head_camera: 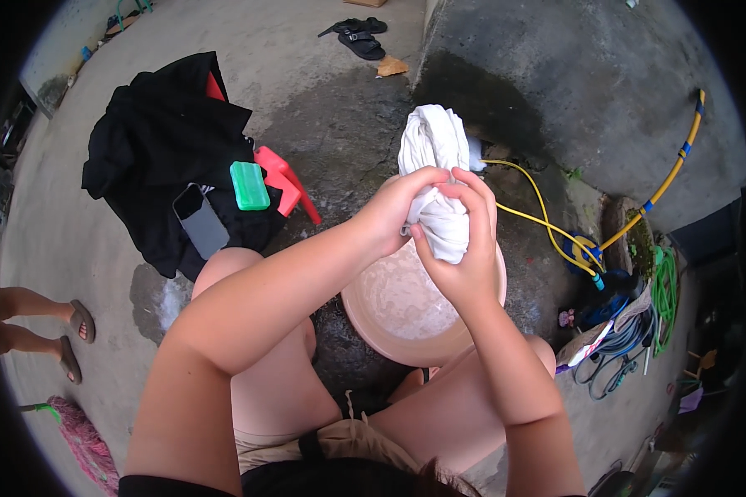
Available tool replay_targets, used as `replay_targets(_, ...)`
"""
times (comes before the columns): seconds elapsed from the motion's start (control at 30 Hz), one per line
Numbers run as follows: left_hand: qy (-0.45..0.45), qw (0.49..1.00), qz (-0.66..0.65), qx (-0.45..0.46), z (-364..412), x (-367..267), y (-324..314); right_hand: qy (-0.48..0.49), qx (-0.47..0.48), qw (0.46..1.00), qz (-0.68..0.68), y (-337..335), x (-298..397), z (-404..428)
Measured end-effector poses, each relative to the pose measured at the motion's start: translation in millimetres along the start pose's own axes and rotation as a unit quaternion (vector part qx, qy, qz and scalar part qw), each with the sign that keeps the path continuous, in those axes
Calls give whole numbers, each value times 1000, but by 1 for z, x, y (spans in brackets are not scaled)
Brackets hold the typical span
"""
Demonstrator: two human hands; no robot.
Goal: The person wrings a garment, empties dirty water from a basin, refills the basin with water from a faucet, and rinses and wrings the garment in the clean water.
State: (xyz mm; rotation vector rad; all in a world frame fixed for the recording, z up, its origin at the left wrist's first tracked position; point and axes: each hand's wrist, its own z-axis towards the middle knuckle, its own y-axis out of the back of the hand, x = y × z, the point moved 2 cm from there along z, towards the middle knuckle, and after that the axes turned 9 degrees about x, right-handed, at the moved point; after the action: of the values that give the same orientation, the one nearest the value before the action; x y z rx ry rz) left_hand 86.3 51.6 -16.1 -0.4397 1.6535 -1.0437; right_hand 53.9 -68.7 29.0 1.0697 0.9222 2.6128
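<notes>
A bunched white cloth (434,140) is gripped between my two hands, above a pale pink basin (373,310). My left hand (395,214) holds its middle from the left. Around the lower part of the bundle, the fingers of my right hand (469,248) are curled from the right. The cloth's upper end forms a folded loop beyond my fingers. Whitish suds or liquid show in the basin, which sits between my legs; its far rim is partly hidden behind my hands and the cloth.
Black fabric (155,143) drapes over a red plastic stool (280,177) at left, bearing a phone (200,220) and a green soap bar or case (249,186). Yellow hose (528,214) and coiled green hose (665,298) lie right. A person's sandalled feet (78,323) stand left, near a mop (84,444).
</notes>
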Motion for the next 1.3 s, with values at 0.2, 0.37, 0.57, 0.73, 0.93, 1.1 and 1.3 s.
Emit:
replay_targets(0.2, -94, 994, -29, -54, 0, -14, -3, -10, -35, 998, -49, 4, -1, 7)
replay_targets(0.37, -127, 989, 38, -62, 5, -38, 1, -134, 62, 981, 125, 1, -16, 7)
replay_targets(0.57, -181, 956, 218, -81, -4, -33, -6, -270, 140, 915, 266, -28, -17, -5)
replay_targets(0.73, -180, 958, 212, -76, -6, -39, -26, -283, 170, 910, 251, -27, -5, 2)
replay_targets(0.93, -159, 963, 192, -104, -10, -39, -26, -310, 187, 874, 323, -36, -2, -7)
replay_targets(1.1, -132, 970, 190, -72, -10, -35, -26, -339, 263, 814, 391, -26, -5, -10)
replay_targets(1.3, -155, 955, 238, -86, -5, -34, -9, -298, 272, 859, 315, -10, -25, -9)
